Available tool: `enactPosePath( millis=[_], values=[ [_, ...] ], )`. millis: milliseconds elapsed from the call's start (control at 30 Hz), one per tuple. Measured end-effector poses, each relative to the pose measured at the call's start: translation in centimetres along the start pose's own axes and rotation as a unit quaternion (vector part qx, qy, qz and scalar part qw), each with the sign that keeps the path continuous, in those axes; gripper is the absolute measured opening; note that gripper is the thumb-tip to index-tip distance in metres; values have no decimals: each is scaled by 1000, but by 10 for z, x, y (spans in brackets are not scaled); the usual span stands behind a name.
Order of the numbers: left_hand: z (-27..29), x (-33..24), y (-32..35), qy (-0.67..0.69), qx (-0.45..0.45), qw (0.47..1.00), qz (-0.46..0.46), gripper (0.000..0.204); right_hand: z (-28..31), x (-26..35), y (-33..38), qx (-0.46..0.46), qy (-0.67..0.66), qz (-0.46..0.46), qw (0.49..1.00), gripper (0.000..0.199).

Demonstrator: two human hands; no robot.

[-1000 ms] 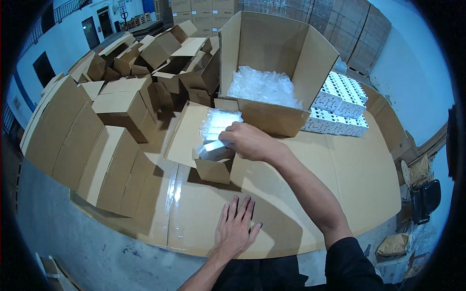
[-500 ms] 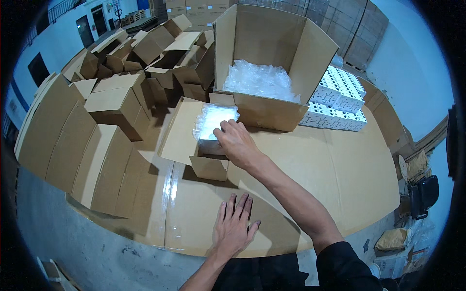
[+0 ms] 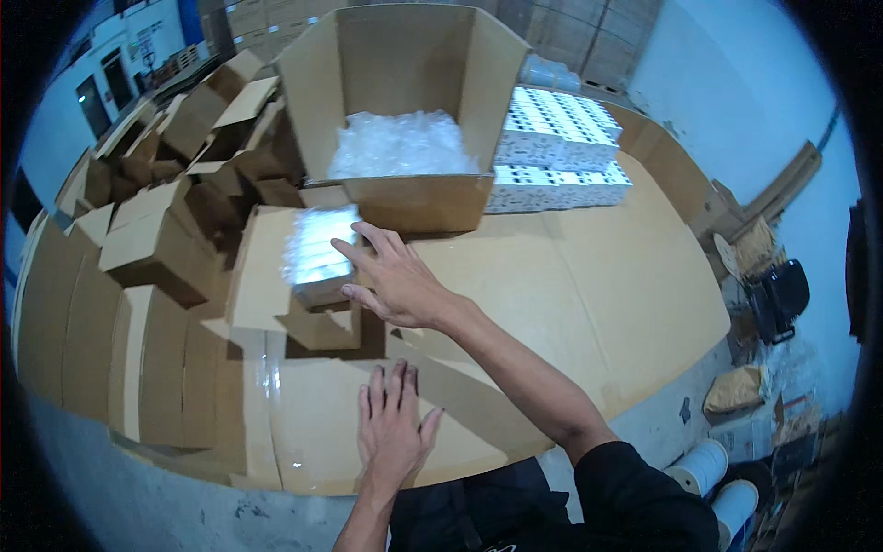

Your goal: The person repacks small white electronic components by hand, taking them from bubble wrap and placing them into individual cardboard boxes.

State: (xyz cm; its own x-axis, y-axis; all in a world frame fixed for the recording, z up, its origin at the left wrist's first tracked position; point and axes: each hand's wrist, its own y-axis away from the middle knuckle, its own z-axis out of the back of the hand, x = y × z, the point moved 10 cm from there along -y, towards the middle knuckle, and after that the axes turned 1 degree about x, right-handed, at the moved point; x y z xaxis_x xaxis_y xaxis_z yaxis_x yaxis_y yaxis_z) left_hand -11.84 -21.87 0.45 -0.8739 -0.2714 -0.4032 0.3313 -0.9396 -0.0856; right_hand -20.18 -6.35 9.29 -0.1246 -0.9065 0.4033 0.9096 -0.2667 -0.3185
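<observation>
A small open carton [image 3: 336, 329] stands left of centre on the cardboard-covered table. Inside it are shiny silvery-white packages [image 3: 324, 259], with bubble wrap [image 3: 292, 248] along their left and far sides. My right hand [image 3: 395, 283] is over the carton's right edge, thumb and fingers spread, fingertips at the packages' right side. Whether they touch cannot be made out. It appears to hold nothing. Nearer to me, my left hand [image 3: 395, 423] lies flat on the table with its fingers stretched out.
Behind the carton stands a large open box [image 3: 414, 204] holding bubble wrap [image 3: 405, 147]. Patterned white boxes [image 3: 561, 138] are stacked at its right. Folded cartons [image 3: 152, 239] crowd the left side. White spools [image 3: 704, 465] and a black chair [image 3: 782, 299] are at the right.
My right hand's fingers have spread from their bunched grip at the packages. The whole view has shifted, so the table things appear farther left. My left hand stays flat on the table.
</observation>
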Motion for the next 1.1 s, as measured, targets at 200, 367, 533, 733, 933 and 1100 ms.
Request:
enactPosePath(
  millis=[200,367,533,733,933,1100],
  values=[
    [-11,-4,-24,-18,10,1000,-3,75,24,-81,74,-43,-35,-76,996,62],
    [-26,-8,-55,-24,48,998,-11,78,33,-135,129,-25,-22,-139,990,60],
    [-27,-17,-87,-51,32,998,-30,76,58,-167,166,-17,-12,-186,982,61],
    [-37,-21,-126,-61,21,997,-37,76,101,-217,199,-62,3,-220,974,61],
    [-39,-28,-152,-74,22,997,-18,74,124,-275,226,-42,-16,-292,955,62],
    [-47,-30,-169,-77,18,997,-21,75,141,-316,239,-51,39,-284,957,63]
  ],
)
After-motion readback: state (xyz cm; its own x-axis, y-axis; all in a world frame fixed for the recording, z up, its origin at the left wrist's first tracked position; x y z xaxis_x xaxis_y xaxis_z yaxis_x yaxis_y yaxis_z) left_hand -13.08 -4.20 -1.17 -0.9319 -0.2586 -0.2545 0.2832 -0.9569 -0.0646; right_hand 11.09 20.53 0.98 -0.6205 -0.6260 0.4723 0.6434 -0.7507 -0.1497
